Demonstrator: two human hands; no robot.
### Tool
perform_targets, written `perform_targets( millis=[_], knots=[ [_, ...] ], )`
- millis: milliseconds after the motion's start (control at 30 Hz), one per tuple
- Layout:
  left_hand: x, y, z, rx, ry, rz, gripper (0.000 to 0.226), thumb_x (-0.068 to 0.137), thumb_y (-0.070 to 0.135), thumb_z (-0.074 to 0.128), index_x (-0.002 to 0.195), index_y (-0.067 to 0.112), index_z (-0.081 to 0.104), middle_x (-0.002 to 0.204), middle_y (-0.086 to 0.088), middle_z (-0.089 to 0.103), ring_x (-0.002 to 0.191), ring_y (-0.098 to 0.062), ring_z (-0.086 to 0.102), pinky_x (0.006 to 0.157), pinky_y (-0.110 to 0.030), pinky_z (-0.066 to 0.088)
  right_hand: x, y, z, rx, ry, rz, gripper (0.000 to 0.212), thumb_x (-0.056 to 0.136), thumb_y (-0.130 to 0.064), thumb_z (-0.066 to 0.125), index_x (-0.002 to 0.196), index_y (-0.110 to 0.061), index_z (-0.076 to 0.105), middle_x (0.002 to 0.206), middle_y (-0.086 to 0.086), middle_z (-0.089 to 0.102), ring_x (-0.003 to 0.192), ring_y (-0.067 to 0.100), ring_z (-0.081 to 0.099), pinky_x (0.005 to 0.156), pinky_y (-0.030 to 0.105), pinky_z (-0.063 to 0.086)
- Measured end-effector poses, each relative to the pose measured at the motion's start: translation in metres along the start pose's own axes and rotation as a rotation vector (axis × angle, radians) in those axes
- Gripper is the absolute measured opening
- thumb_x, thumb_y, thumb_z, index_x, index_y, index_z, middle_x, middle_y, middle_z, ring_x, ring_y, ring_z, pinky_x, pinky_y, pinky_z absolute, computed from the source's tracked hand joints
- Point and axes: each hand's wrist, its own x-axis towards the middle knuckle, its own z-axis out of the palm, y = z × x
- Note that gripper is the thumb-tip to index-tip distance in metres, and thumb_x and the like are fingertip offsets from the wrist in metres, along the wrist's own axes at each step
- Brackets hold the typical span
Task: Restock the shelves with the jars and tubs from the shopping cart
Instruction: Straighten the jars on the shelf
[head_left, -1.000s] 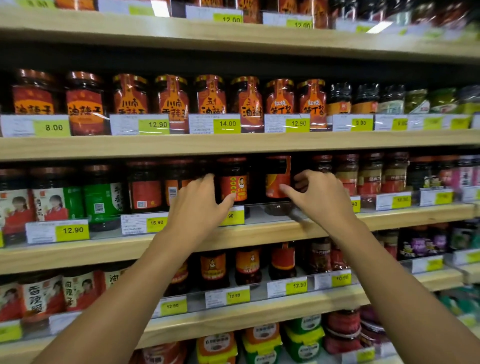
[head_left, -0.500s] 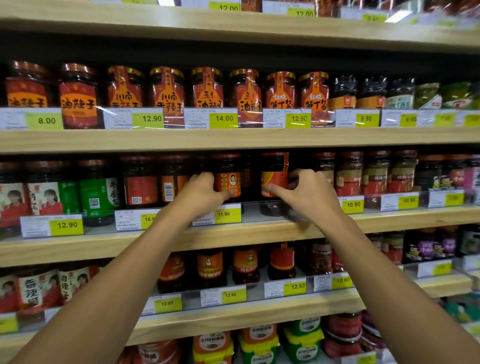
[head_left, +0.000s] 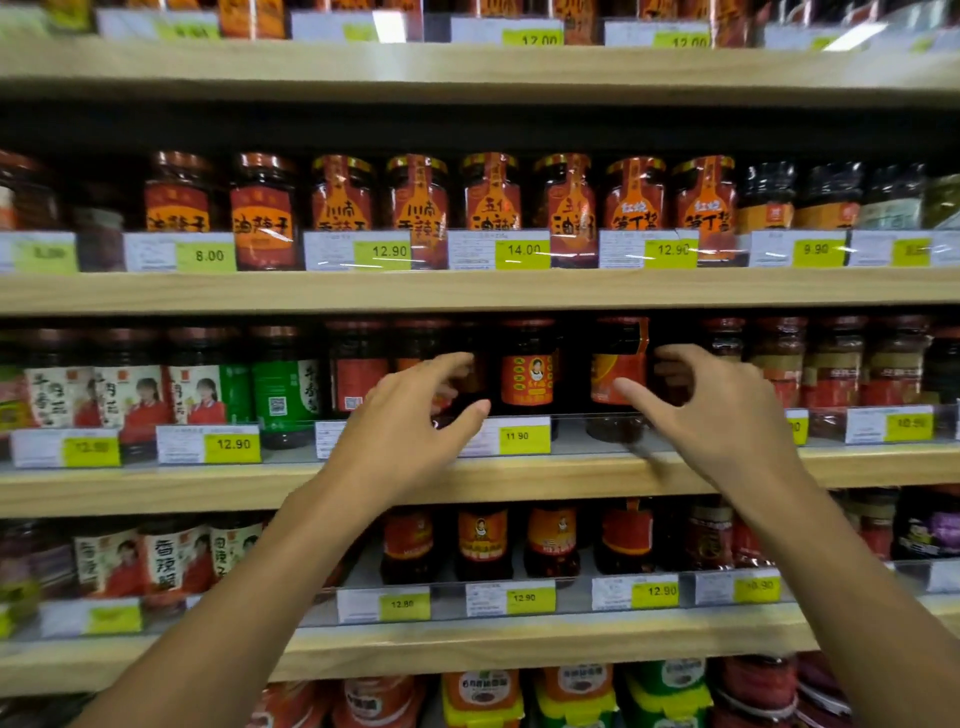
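Hands reach toward the third shelf from the top, both loosely spread with fingers a little curved and nothing held in either. Left hand hovers in front of the jars at the shelf's middle, thumb pointing toward 2 o'clock, fingertips near a dark jar partly hidden behind them; whether they touch it cannot be told. Right hand sits at 3 o'clock from the left, thumb stretched toward 9 o'clock and just reaching the red label of a turned jar, its fingers curved around the jar's right side without closing on it. Between the two hands stands a red-lidded jar with a portrait label, upright and apart from both, behind the 11.90 price tag. At 9 o'clock from the left hand stand a green-labelled jar and white-and-red labelled jars. At 12 o'clock, the shelf above carries orange-labelled jars behind yellow tags. At 6 o'clock, a lower shelf holds more red-labelled jars, and below that, tubs with yellow-green lids.
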Motion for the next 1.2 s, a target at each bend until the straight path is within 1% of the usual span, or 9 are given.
perform_targets(
  millis=[100,200,367,467,567,867,1033,1100,1200],
  knots=[
    [-0.024,-0.018,-0.036,0.007,0.218,0.062,0.044,0.086,0.045,0.060,0.128,0.032,0.062,0.109,0.014,0.070,0.093,-0.005,0.069,0.082,-0.039,0.060,-0.015,-0.031,-0.005,0.166,0.087,-0.112,0.052,0.083,-0.062,0.066,0.117,-0.023,0.073,0.102,-0.001,0.078,0.096,0.025,0.072,0.083,0.045,0.059],
    [-0.025,-0.044,-0.061,0.104,0.308,-0.081,0.052,0.089,0.040,0.068,0.135,0.022,0.055,0.115,0.004,0.067,0.092,-0.015,0.068,0.083,-0.043,0.059,-0.016,-0.072,0.012,0.259,0.010,-0.208,0.051,0.085,-0.064,0.063,0.115,-0.024,0.074,0.098,-0.008,0.078,0.093,0.015,0.073,0.084,0.042,0.060],
    [-0.011,-0.066,-0.068,0.356,0.139,-0.281,0.073,0.084,0.058,0.067,0.133,0.008,0.048,0.112,-0.012,0.065,0.107,-0.034,0.061,0.077,-0.039,0.048,-0.002,-0.131,0.050,0.182,-0.184,-0.227,0.062,0.088,-0.064,0.064,0.128,-0.017,0.068,0.105,0.002,0.075,0.104,0.023,0.068,0.091,0.044,0.056],
    [-0.002,-0.065,-0.063,0.372,0.085,-0.336,0.073,0.082,0.065,0.066,0.122,0.006,0.050,0.105,-0.015,0.064,0.106,-0.037,0.058,0.078,-0.041,0.050,0.004,-0.152,0.065,0.058,-0.270,-0.169,0.058,0.089,-0.067,0.061,0.105,-0.011,0.068,0.103,0.010,0.068,0.103,0.032,0.063,0.082,0.040,0.052],
    [0.005,-0.067,-0.056,0.380,0.067,-0.362,0.074,0.077,0.074,0.064,0.112,0.010,0.052,0.103,-0.012,0.066,0.103,-0.036,0.062,0.080,-0.047,0.055,0.006,-0.164,0.074,0.012,-0.307,-0.103,0.059,0.086,-0.070,0.062,0.074,-0.013,0.052,0.086,0.006,0.057,0.089,0.031,0.058,0.069,0.037,0.041],
    [0.010,-0.077,-0.058,0.317,0.032,-0.368,0.058,0.078,0.065,0.070,0.096,0.013,0.057,0.088,-0.005,0.065,0.087,-0.030,0.063,0.072,-0.044,0.056,0.013,-0.151,0.091,0.067,-0.293,-0.048,0.059,0.084,-0.060,0.073,0.063,-0.015,0.041,0.074,0.005,0.052,0.076,0.031,0.055,0.061,0.034,0.035],
    [0.007,-0.084,-0.061,0.289,-0.006,-0.304,0.045,0.085,0.058,0.066,0.097,0.015,0.061,0.085,-0.001,0.068,0.084,-0.026,0.065,0.068,-0.042,0.056,0.013,-0.142,0.088,0.036,-0.307,-0.048,0.060,0.083,-0.062,0.072,0.063,-0.014,0.042,0.067,0.003,0.048,0.070,0.027,0.053,0.056,0.032,0.035],
    [0.000,-0.082,-0.065,0.310,0.030,-0.264,0.049,0.088,0.057,0.063,0.115,0.017,0.061,0.098,0.001,0.071,0.093,-0.026,0.068,0.074,-0.043,0.057,0.011,-0.139,0.084,0.012,-0.286,-0.075,0.060,0.083,-0.068,0.068,0.067,-0.013,0.052,0.070,0.002,0.054,0.074,0.027,0.058,0.060,0.034,0.045],
    [-0.014,-0.077,-0.076,0.338,0.117,-0.193,0.055,0.091,0.055,0.059,0.136,0.024,0.054,0.116,0.005,0.071,0.106,-0.022,0.068,0.084,-0.041,0.056,0.004,-0.133,0.070,0.015,-0.257,-0.119,0.062,0.086,-0.070,0.062,0.108,-0.012,0.070,0.094,0.001,0.071,0.095,0.026,0.066,0.079,0.042,0.057]
  ],
)
